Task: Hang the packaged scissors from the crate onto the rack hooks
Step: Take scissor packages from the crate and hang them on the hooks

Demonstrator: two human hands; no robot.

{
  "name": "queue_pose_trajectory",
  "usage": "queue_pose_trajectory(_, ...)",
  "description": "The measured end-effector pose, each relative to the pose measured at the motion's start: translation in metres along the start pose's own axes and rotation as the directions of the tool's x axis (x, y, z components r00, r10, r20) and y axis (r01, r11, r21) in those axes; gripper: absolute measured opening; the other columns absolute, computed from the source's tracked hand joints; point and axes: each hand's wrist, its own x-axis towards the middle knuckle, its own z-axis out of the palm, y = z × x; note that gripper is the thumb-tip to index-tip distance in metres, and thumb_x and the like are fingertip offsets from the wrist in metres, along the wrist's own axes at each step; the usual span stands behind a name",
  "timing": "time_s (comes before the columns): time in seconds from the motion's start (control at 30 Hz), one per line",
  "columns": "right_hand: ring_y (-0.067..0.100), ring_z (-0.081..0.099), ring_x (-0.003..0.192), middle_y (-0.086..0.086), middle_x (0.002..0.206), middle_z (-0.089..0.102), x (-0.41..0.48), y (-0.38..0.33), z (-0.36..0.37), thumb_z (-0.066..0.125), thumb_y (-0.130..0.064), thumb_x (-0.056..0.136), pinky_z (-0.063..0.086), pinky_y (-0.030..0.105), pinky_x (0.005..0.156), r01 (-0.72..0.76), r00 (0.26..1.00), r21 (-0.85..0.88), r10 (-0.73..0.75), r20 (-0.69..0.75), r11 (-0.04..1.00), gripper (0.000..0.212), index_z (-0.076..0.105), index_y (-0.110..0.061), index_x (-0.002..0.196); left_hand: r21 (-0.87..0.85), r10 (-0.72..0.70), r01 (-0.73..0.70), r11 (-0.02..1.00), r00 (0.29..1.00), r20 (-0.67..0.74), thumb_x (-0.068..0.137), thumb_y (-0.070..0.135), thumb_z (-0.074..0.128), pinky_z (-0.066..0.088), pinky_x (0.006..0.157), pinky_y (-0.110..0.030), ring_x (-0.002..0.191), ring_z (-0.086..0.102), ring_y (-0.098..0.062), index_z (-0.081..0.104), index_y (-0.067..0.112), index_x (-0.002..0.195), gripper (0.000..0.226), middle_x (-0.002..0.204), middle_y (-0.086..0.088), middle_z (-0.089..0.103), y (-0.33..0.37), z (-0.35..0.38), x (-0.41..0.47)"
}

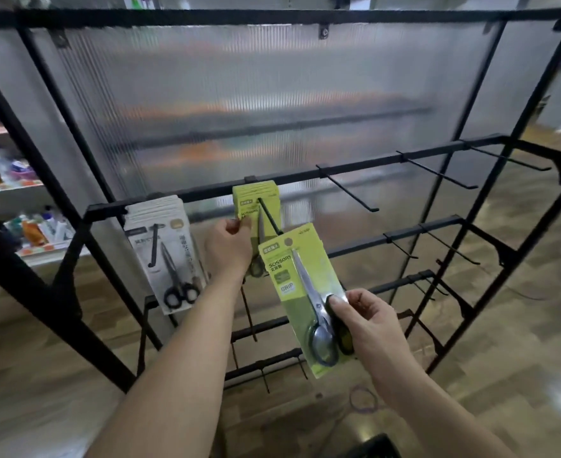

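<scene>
While the right hand point(371, 325) grips one pack point(289, 289), the left hand point(227, 249) pinches the green stack point(249, 200). One white stack point(173, 256) hangs beside.

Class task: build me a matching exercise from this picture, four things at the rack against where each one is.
Things: 1 loose green pack; 2 hung green packs; 3 white packs; 4 purple band.
Places: A left hook; B floor; C held by right hand; D pinched by left hand.
Pairs: 1-C; 2-D; 3-A; 4-B.
</scene>
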Motion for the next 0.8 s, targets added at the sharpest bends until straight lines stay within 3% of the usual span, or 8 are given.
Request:
queue_pose_trajectory(0.17, 0.016, 0.065, 0.073, 0.017, 0.087, 0.07, 0.015, 0.003, 0.021, 0.067, -0.027, 0.098, 0.056, 0.03, 0.063, -0.007, 0.999, 0.013, 0.008, -0.043, 1.0, 0.02, 0.068, -0.007, 0.095, 0.077, -0.071, 0.066, 0.995, 0.995, 0.073, 0.095, 0.035, 0.07, 0.048, 0.085, -0.033, 0.098, 0.063, -0.02, 0.066, 0.016, 0.109, 0.023, 0.108, 0.0, 0.07, 0.005, -0.004, 0.01)
queue_pose_trajectory(0.23, 0.017, 0.066, 0.076, 0.013, 0.087, 0.07, 0.022, 0.004, 0.026, 0.067, -0.027, 0.098, 0.057, 0.031, 0.066, -0.022, 0.998, 0.027, 0.024, -0.053, 0.999, 0.019, 0.068, -0.008, 0.095, 0.115, -0.086, 0.077, 0.99, 0.994, 0.071, 0.093, 0.03, 0.071, 0.05, 0.092, -0.037, 0.109, 0.063, -0.021, 0.064, 0.016, 0.122, 0.033, 0.121, 0.001, 0.069, 0.001, -0.008, 0.001)
queue_pose_trajectory(0.33, 0.016, 0.069, 0.085, 0.005, 0.093, 0.073, 0.04, 0.005, 0.035, 0.066, -0.031, 0.099, 0.056, 0.028, 0.067, -0.046, 0.998, -0.003, 0.046, -0.051, 0.999, 0.018, 0.068, -0.013, 0.1, 0.157, -0.03, 0.013, 0.988, 0.994, 0.105, 0.099, 0.022, 0.065, 0.044, 0.092, -0.032, 0.118, 0.059, -0.018, 0.058, 0.016, 0.135, 0.038, 0.133, 0.001, 0.062, -0.008, -0.021, -0.021)
queue_pose_trajectory(0.5, 0.016, 0.065, 0.089, 0.002, 0.099, 0.068, 0.087, 0.003, 0.064, 0.059, -0.037, 0.102, 0.051, 0.028, 0.07, -0.024, 0.998, -0.156, 0.014, -0.069, 0.987, 0.02, 0.062, -0.018, 0.104, 0.263, 0.048, -0.093, 0.96, 0.984, 0.172, 0.1, 0.019, 0.062, 0.043, 0.099, -0.027, 0.122, 0.056, -0.012, 0.056, 0.023, 0.136, 0.037, 0.132, 0.007, 0.058, -0.018, -0.05, -0.055)
queue_pose_trajectory(0.67, 0.018, 0.064, 0.086, 0.002, 0.096, 0.068, 0.133, 0.001, 0.09, 0.059, -0.032, 0.103, 0.044, 0.023, 0.058, 0.0, 0.998, -0.248, -0.015, -0.059, 0.969, 0.019, 0.061, -0.013, 0.105, 0.378, 0.054, -0.141, 0.915, 0.971, 0.233, 0.101, 0.023, 0.061, 0.05, 0.098, -0.031, 0.122, 0.059, -0.016, 0.06, 0.026, 0.132, 0.032, 0.131, 0.007, 0.062, -0.028, -0.067, -0.073)
queue_pose_trajectory(0.8, 0.023, 0.055, 0.111, 0.006, 0.129, 0.057, 0.133, -0.003, 0.087, 0.063, -0.035, 0.101, 0.043, 0.031, 0.084, -0.054, 0.996, -0.254, 0.035, -0.076, 0.966, 0.051, 0.047, -0.007, 0.14, 0.458, 0.031, -0.18, 0.871, 0.949, 0.312, 0.102, 0.027, 0.057, 0.045, 0.084, -0.023, 0.119, 0.057, -0.014, 0.056, 0.026, 0.137, 0.035, 0.138, 0.006, 0.056, -0.037, -0.075, -0.085)
